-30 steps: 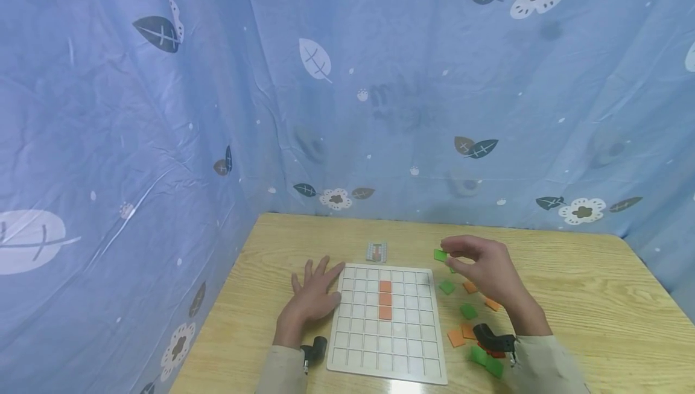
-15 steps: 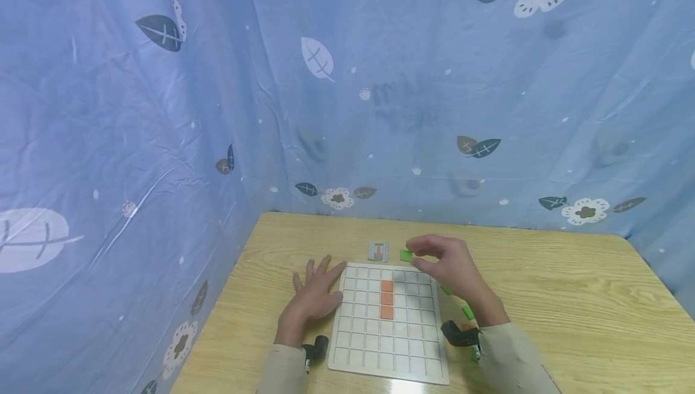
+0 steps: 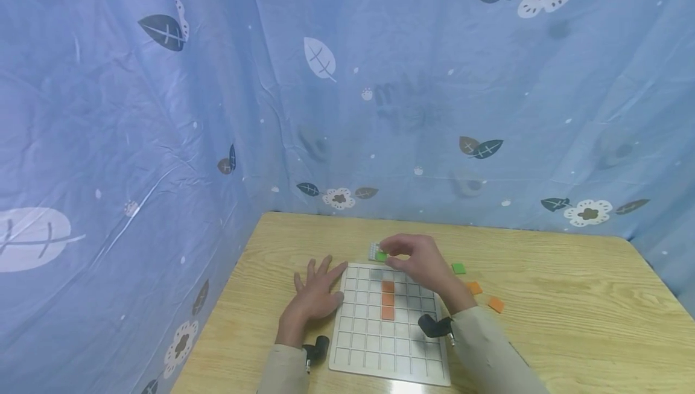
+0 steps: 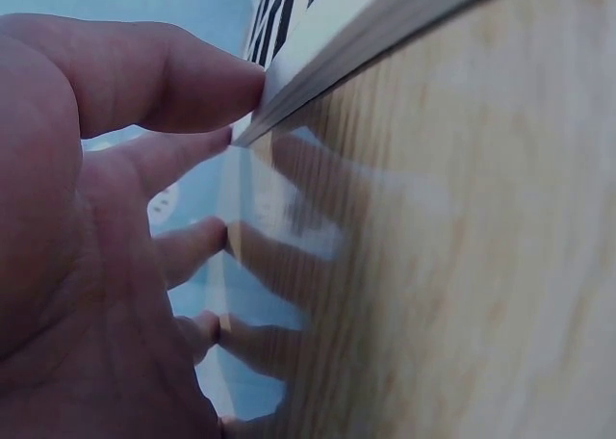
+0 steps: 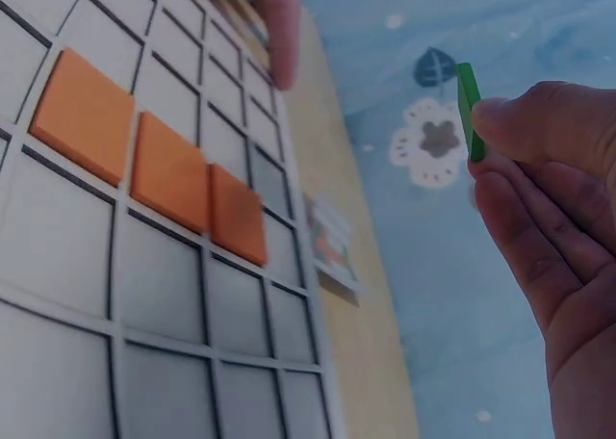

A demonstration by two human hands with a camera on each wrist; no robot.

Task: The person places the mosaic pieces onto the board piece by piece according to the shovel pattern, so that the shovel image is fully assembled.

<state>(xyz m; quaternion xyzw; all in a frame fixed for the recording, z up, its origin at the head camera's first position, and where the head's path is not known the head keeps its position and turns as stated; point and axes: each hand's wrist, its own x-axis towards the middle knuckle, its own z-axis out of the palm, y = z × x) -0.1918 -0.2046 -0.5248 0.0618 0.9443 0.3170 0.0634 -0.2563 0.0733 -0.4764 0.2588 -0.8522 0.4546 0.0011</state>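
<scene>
A white grid board (image 3: 364,336) lies on the table, with three orange square tiles (image 3: 388,300) set in one column of its cells. My right hand (image 3: 419,263) pinches a green square tile (image 5: 469,112) between thumb and fingers, held above the board's far edge. Behind that tile a small patterned card (image 3: 373,251) is partly hidden. My left hand (image 3: 315,298) rests at the board's left edge, fingers spread and straight; in the left wrist view its thumb (image 4: 207,83) touches the side of the board.
Right of the board lie a loose green tile (image 3: 458,268) and orange tiles (image 3: 495,304); the right forearm hides other tiles there. A blue patterned curtain (image 3: 423,92) hangs around the wooden table (image 3: 570,309).
My right hand has carried the green tile leftward from the loose tiles to in front of the card, over the board's far edge. The left hand has stayed in place.
</scene>
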